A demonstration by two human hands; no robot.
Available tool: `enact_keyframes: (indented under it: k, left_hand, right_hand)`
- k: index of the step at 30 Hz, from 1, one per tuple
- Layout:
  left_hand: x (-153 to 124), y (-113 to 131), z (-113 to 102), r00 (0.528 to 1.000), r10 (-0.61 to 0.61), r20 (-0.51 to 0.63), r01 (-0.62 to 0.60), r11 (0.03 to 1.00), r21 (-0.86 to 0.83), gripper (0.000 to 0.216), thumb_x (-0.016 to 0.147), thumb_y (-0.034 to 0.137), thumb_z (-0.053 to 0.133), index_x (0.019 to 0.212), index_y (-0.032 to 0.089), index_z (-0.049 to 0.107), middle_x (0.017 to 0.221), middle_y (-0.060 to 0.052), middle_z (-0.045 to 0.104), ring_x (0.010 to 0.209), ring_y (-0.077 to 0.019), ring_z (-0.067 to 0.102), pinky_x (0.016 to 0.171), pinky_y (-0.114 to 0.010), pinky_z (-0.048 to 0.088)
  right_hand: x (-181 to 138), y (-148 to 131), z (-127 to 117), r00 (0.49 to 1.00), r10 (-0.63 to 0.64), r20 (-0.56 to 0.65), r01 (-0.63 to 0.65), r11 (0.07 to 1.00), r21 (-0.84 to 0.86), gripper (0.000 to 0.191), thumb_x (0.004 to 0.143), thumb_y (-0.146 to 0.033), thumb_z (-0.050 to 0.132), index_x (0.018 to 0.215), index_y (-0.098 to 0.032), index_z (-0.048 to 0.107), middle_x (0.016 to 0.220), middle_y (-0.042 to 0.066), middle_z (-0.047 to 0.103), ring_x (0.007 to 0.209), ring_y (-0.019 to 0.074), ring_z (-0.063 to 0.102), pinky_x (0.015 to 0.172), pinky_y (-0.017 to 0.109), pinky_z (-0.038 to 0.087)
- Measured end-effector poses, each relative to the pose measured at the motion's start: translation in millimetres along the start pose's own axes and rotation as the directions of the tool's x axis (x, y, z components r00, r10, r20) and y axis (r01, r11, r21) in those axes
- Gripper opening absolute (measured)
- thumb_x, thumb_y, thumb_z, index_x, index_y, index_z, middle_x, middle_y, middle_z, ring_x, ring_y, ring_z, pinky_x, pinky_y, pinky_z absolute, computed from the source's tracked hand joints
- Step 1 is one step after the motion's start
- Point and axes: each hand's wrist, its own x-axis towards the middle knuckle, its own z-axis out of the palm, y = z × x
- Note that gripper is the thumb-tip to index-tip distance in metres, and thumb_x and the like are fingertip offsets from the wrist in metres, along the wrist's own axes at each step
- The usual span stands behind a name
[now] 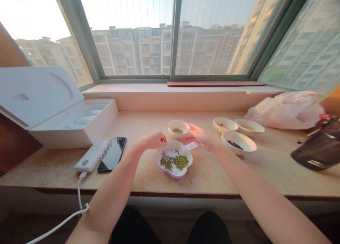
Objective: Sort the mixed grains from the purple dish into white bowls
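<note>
A lilac-rimmed flower-shaped dish [174, 172] holds small green beans, likely mung beans [181, 162], in two loose heaps with a few scattered. Behind it stands a small white bowl [178, 134] with more green beans [177, 130] at its bottom. My left hand [154, 140] is closed at the dish's upper left rim, fingers curled in a pinch; whatever is inside is too small to make out. My right hand [199, 136] has its fingers apart, the tips at the small bowl's right side. Below it, a white tag [191, 145] sticks out by the dish's upper right rim.
To the right are three white bowls, one with dark contents [251, 149], one with reddish bits [225, 129], one with pale contents [249, 133]. A plastic bag [289, 109] and dark bottle [318, 145] lie beyond. Left are an open white box [77, 137], phone [113, 158] and power bank [89, 159] with cable.
</note>
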Motion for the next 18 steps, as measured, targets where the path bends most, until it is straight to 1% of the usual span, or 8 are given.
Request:
enact_keyframes:
  k: [2,4,7,9,13,15,18]
  left_hand:
    - [-0.9,0.4,-0.8,0.999,-0.025,0.040,0.026,1.000,-0.017,0.022,0.085,0.018,0.054,0.073,0.016,0.073,0.061,-0.002,0.069,0.055,-0.0117,0.059,0.056,-0.023,0.041]
    - [-2.4,2.3,-1.9,0.998,-0.042,0.050,0.043,0.999,-0.019,0.023,0.084,0.017,0.054,0.066,0.016,0.067,0.058,-0.002,0.067,0.053,-0.0115,0.058,0.056,-0.023,0.042]
    - [-5.0,6.5,-3.5,0.996,-0.071,0.052,0.072,0.997,-0.019,0.024,0.082,0.015,0.055,0.059,0.017,0.062,0.057,-0.002,0.068,0.053,-0.0115,0.059,0.055,-0.024,0.041]
    - [-6.9,9.8,-4.2,0.994,-0.100,0.049,0.101,0.995,-0.007,0.024,0.081,0.014,0.056,0.057,0.016,0.060,0.058,-0.003,0.068,0.053,-0.0119,0.060,0.055,-0.024,0.041]
    - [-10.3,18.3,-4.7,0.984,-0.179,0.010,0.179,0.984,0.017,0.025,0.081,0.013,0.057,0.056,0.016,0.061,0.058,-0.005,0.068,0.055,-0.0131,0.061,0.054,-0.025,0.041]
    - [-11.2,22.7,-4.6,0.974,-0.225,-0.015,0.225,0.974,0.031,0.025,0.081,0.012,0.056,0.058,0.015,0.065,0.059,-0.006,0.068,0.055,-0.0135,0.061,0.054,-0.025,0.040]
    - [-11.5,26.9,-4.3,0.963,-0.267,-0.028,0.268,0.962,0.055,0.024,0.083,0.013,0.056,0.063,0.013,0.070,0.062,-0.007,0.069,0.056,-0.0143,0.061,0.055,-0.027,0.040]
  right_hand:
    - [13.4,-6.6,1.8,1.000,-0.018,0.018,0.018,1.000,0.026,0.060,0.098,-0.019,0.059,0.157,-0.021,0.050,0.135,0.014,0.073,0.095,0.0195,0.075,0.073,0.025,0.060]
    - [24.0,-11.2,0.9,0.999,-0.023,0.032,0.023,1.000,0.011,0.055,0.095,-0.013,0.059,0.149,-0.019,0.057,0.135,0.014,0.074,0.097,0.0195,0.075,0.077,0.025,0.060]
    - [37.7,-14.9,1.3,0.997,-0.037,0.068,0.038,0.999,-0.019,0.047,0.096,-0.012,0.058,0.142,-0.018,0.064,0.131,0.014,0.076,0.098,0.0201,0.075,0.079,0.026,0.061]
    - [46.2,-16.5,4.5,0.993,-0.046,0.110,0.050,0.998,-0.030,0.046,0.095,-0.012,0.060,0.140,-0.017,0.066,0.128,0.014,0.077,0.098,0.0204,0.074,0.082,0.028,0.062]
    - [58.3,-22.5,18.1,0.972,-0.060,0.229,0.069,0.997,-0.029,0.052,0.089,-0.012,0.068,0.140,-0.017,0.067,0.130,0.012,0.076,0.094,0.0186,0.074,0.085,0.028,0.062]
    - [60.4,-26.8,27.1,0.963,-0.062,0.262,0.074,0.997,-0.035,0.054,0.088,-0.010,0.069,0.141,-0.018,0.067,0.130,0.011,0.076,0.089,0.0172,0.073,0.084,0.028,0.062]
    - [60.2,-32.8,37.8,0.962,-0.044,0.271,0.068,0.994,-0.082,0.054,0.093,-0.013,0.064,0.147,-0.018,0.062,0.131,0.012,0.075,0.086,0.0165,0.073,0.084,0.029,0.061]
